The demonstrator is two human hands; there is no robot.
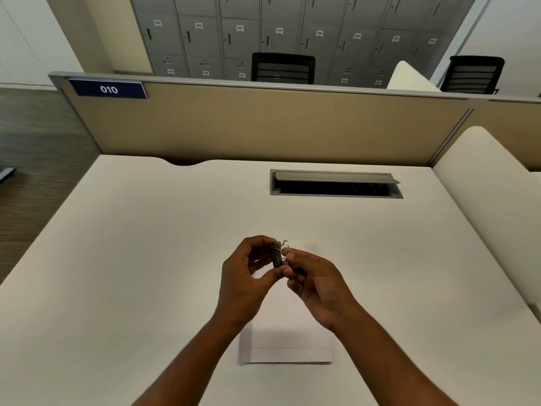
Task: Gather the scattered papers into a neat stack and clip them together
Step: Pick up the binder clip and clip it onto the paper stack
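A stack of white papers [285,344] lies on the white desk [131,259], its far part hidden under my hands. Above the stack I hold a black binder clip [276,254] between both hands. My left hand [248,276] grips the clip's black body between thumb and fingers. My right hand [316,284] pinches one of its silver wire handles [284,246]. The clip is in the air, apart from the papers.
A grey cable-tray opening [335,184] with a raised flap sits in the desk's far right. A beige partition [263,127] with a blue "010" sign [109,89] closes off the back. A white divider [491,186] stands at the right. Black chairs and grey lockers are beyond.
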